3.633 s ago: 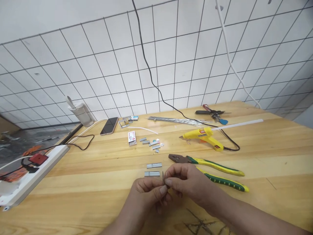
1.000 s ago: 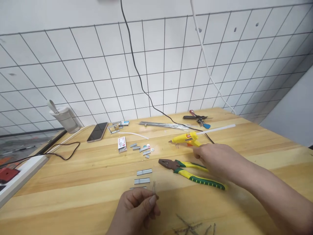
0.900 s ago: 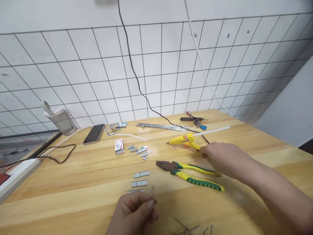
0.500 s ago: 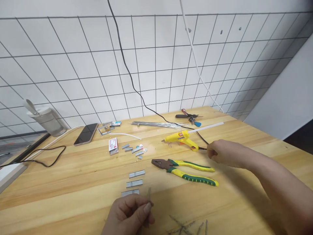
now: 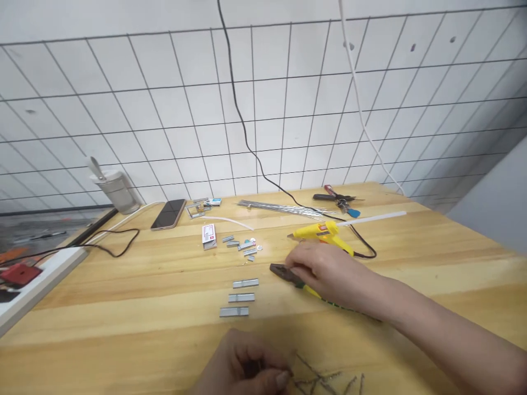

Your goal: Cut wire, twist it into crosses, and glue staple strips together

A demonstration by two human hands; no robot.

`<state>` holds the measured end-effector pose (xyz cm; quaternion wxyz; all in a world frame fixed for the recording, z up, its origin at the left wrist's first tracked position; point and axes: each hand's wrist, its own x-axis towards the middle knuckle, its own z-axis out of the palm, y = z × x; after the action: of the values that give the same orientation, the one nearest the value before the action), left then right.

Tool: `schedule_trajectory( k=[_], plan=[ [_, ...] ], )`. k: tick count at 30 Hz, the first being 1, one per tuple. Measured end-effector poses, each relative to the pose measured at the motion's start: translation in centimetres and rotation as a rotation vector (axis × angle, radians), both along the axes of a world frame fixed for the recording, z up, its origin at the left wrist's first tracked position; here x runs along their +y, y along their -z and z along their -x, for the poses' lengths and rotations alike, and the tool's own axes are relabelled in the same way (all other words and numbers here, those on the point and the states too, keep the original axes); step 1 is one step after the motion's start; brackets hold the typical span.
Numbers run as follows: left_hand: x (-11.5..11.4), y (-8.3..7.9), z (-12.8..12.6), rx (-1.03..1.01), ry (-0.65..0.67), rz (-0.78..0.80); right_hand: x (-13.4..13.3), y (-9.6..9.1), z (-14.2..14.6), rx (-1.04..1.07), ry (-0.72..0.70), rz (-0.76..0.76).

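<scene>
The wooden worktop (image 5: 123, 307) carries all the things. On it lie the pliers (image 5: 288, 276), their dark head pointing to the far left; this head is in sight ahead of the right fingers, while the yellow and green handles go under the hand and are mostly covered. The yellow glue gun (image 5: 313, 231) lies just beyond, its grip partly behind the same hand.

The right hand (image 5: 325, 266) is over the pliers, where the head meets the handles. Its fingers are bent downward, the thumb on the near side; if they are clamped on the tool or only rest there, I cannot tell. The left hand (image 5: 251, 365) is at the bottom edge, well apart from the pliers. Its thumb and bent fingers are near each other, but blurred, and I cannot tell whether something is between them.

Just right of these left fingertips lie the dark thin pieces (image 5: 319, 378), some crossing. Smallest, three metal strips (image 5: 241, 298) lie beyond the left hand, apart from its fingers.
</scene>
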<state>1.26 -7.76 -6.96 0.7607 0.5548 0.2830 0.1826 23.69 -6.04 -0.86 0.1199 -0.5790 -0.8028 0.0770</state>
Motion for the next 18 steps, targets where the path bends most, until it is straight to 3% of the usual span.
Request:
schedule_trajectory(
  k=[3, 10, 14, 18],
  plan=[
    [0.1, -0.7, 0.1, -0.045, 0.076, -0.05, 2.5, 0.1, 3.2, -0.037, -0.113, 0.038],
    [0.1, -1.0, 0.6, 0.027, 0.075, 0.117, 9.5, 1.6, 9.4, -0.116, -0.228, 0.13],
    [0.5, -0.7, 0.9, 0.013, 0.017, 0.162, 11.7, 2.4, 10.8, -0.111, -0.23, 0.177],
    [0.6, -0.3, 1.1, -0.064, 0.004, 0.188, 11.6, 1.1, 9.6, -0.016, -0.177, 0.194]
  ],
)
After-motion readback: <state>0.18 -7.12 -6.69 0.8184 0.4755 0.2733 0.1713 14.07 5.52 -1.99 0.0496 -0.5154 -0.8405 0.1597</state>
